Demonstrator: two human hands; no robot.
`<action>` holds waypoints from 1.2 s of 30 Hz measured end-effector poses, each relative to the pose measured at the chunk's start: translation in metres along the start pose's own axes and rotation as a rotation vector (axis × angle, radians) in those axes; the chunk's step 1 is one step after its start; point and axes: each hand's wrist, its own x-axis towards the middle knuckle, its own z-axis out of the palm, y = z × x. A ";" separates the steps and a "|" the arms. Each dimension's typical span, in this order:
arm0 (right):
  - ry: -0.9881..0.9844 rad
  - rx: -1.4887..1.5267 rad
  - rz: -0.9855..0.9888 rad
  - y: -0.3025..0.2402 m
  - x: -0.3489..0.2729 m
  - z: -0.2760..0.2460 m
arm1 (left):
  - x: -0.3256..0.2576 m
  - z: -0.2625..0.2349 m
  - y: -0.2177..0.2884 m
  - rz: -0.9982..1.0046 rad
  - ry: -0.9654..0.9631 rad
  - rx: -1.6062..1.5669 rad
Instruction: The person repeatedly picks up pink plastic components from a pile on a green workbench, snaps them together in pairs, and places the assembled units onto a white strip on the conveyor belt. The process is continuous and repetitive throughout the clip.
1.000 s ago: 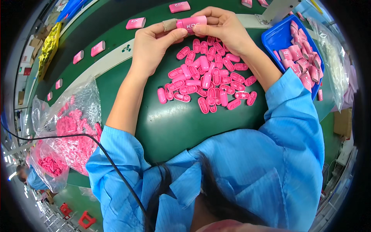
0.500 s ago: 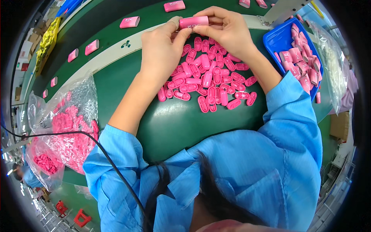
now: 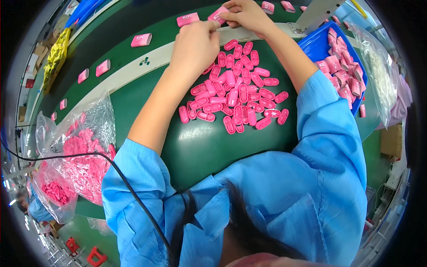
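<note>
My right hand (image 3: 242,17) pinches a pink oval casing (image 3: 217,17) with pale print, just beyond the pale rail. Close to the casing's near side is my left hand (image 3: 198,42), its fingers curled together. The back of that hand hides what it holds, if anything. Another pink casing (image 3: 187,19) lies just past my left fingertips. Nearer to me, below both hands, small pink oval caps (image 3: 238,93) lie spread on the green tabletop (image 3: 200,142), some hollow side up, others smooth side up.
Beyond the rail (image 3: 129,73), more pink casings (image 3: 141,40) lie spaced along a green strip. A blue bin (image 3: 309,44) of casings stands right, beside a metal post (image 3: 318,15) and a clear bag (image 3: 378,66). Bags of pink parts (image 3: 84,155) and a black cable (image 3: 126,182) are left.
Both hands have moved away from me over the rail. The casing, earlier held between both hands, is now tilted in my right fingers, and my left hand has curled in beside it.
</note>
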 end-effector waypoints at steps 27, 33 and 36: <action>-0.152 0.397 0.068 -0.028 -0.078 0.027 | -0.033 -0.014 -0.017 -0.467 0.090 -1.103; -0.174 0.426 0.043 -0.028 -0.078 0.032 | -0.037 -0.016 -0.013 -0.450 0.097 -1.095; -0.170 0.429 0.023 -0.026 -0.079 0.031 | -0.034 -0.017 -0.018 -0.353 0.080 -1.006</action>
